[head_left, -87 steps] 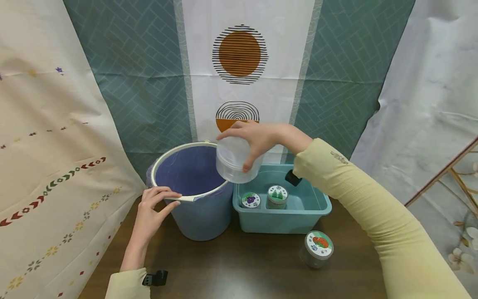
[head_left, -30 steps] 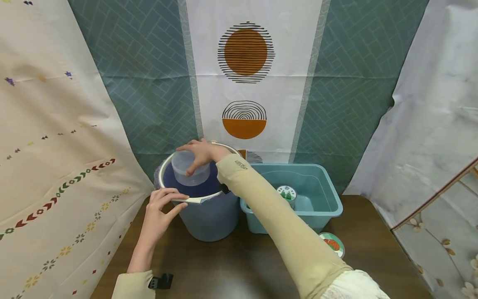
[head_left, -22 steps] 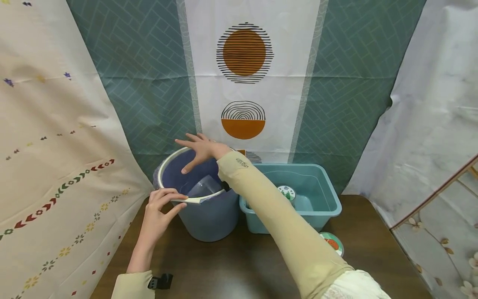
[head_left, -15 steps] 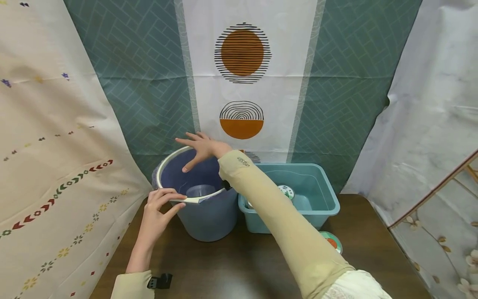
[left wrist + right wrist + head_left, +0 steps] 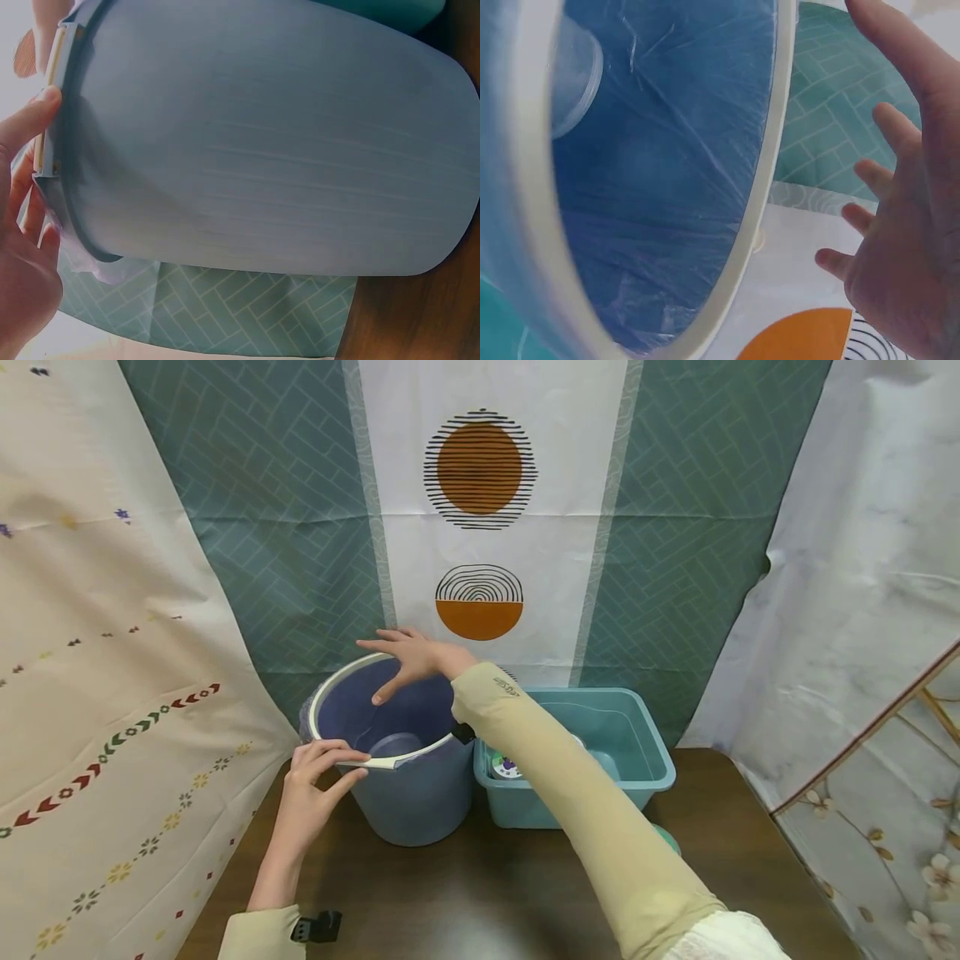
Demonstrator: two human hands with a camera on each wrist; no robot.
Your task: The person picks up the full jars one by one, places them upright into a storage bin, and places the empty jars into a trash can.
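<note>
My left hand [image 5: 306,797] pinches the cream rim of a blue trash can [image 5: 412,810] at its near side. In the left wrist view the thumb presses a pale clip [image 5: 52,112] on that rim, with the fingers behind. My right hand [image 5: 412,662] is spread above the can's far side, holding nothing. Deep inside the can lies a clear plastic container [image 5: 396,744], partly hidden by the near rim. The right wrist view shows this container [image 5: 574,82] against the thin clear liner [image 5: 667,142].
Right of the can stands a teal basin [image 5: 637,727]. A jar with a purple-fruit label [image 5: 504,767] sits in it, and another jar is mostly behind the right sleeve. A green-lidded jar [image 5: 666,837] peeks out beside the forearm on the dark wooden table [image 5: 450,893].
The right hand has carried the clear container left over the trash can and let it go; the container has dropped inside. The left hand has kept its hold on the rim.
</note>
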